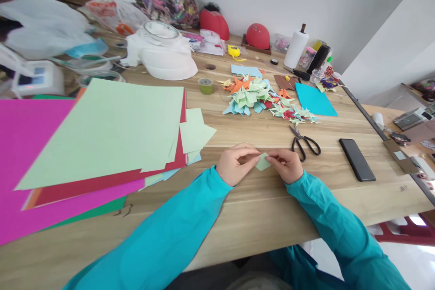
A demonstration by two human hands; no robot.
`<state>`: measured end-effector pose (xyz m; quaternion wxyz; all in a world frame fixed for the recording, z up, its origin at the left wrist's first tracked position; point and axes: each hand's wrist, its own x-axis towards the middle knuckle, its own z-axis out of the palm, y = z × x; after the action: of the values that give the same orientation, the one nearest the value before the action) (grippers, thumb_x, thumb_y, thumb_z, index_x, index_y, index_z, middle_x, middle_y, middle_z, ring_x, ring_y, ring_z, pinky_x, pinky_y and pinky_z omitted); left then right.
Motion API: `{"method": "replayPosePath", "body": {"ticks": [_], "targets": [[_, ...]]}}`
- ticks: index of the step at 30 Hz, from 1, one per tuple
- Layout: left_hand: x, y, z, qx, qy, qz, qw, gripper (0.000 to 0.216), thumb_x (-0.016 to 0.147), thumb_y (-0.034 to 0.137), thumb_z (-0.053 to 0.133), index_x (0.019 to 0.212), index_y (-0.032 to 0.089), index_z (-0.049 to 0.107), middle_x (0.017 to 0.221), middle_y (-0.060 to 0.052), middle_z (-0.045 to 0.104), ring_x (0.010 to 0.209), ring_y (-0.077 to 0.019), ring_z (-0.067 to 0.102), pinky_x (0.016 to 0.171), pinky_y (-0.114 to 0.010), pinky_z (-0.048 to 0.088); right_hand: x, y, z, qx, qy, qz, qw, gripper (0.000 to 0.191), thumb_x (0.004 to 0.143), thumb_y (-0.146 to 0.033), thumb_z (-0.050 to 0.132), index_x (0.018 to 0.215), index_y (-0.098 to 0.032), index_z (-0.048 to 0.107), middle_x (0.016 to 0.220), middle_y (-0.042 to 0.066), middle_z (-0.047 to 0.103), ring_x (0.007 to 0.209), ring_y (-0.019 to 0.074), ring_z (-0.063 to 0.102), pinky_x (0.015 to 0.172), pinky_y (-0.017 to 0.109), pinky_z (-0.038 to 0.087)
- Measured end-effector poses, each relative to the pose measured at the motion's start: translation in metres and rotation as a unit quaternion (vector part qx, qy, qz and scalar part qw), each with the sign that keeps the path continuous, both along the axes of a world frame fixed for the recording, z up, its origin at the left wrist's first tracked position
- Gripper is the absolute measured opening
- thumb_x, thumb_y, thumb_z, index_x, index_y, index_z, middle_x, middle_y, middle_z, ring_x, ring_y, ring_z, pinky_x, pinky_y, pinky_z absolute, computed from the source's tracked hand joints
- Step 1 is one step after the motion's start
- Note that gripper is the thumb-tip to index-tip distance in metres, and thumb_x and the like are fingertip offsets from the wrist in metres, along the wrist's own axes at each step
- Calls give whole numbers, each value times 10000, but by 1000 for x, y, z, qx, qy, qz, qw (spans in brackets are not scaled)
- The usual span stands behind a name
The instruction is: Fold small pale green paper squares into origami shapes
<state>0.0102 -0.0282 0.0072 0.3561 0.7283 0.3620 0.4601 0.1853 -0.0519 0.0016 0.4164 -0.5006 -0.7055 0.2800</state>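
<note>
A small pale green piece of folded paper (263, 163) is pinched between my two hands over the wooden table. My left hand (238, 163) grips its left corner with thumb and fingertips. On the opposite corner, my right hand (286, 165) is closed in the same way. Beyond the hands lies a heap of folded paper cranes (251, 95) in green, orange, blue and red. Black-handled scissors (302, 142) rest just past my right hand. Small pale green paper squares (195, 133) lie to the left, beside a stack of large coloured sheets (112, 127).
A black phone (356, 159) lies at the right, below a turquoise sheet (316, 99). Near the wall are a white cap (166, 56), a yellow tape measure (234, 50), a red pincushion (258, 36) and a white paper roll (295, 49). A green spool (205, 85) stands mid-table.
</note>
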Motion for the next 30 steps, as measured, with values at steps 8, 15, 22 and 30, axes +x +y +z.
{"method": "replayPosePath", "body": {"ticks": [8, 15, 22, 30], "targets": [[0, -1, 2, 56, -8, -37, 998, 97, 731, 179, 572, 702, 163, 663, 736, -61, 636, 691, -134, 587, 670, -253, 486, -1, -4, 7, 132, -107, 30, 985, 129, 775, -241, 536, 800, -188, 651, 707, 53, 621, 635, 132, 547, 591, 250, 467], [-1, 0, -2, 102, 15, -8, 995, 93, 725, 196, 577, 700, 183, 665, 732, -54, 646, 696, -141, 589, 667, -265, 487, 5, -2, 2, 216, -162, 30, 962, 145, 789, -221, 524, 851, -209, 655, 807, 69, 626, 735, 160, 535, 674, 295, 474], [0, 0, -2, 115, 16, 5, 993, 76, 709, 184, 591, 672, 185, 657, 707, -51, 648, 673, -143, 586, 648, -273, 487, 6, -1, 0, 232, -193, 36, 953, 160, 793, -197, 513, 851, -208, 661, 809, 68, 633, 722, 166, 518, 653, 294, 472], [-1, 0, -2, 77, 1, -24, 997, 78, 699, 162, 603, 646, 171, 660, 688, -47, 635, 634, -127, 582, 617, -248, 483, 5, -1, 2, 234, -177, 34, 955, 151, 784, -177, 524, 854, -205, 655, 792, 63, 630, 712, 161, 508, 650, 286, 470]]}}
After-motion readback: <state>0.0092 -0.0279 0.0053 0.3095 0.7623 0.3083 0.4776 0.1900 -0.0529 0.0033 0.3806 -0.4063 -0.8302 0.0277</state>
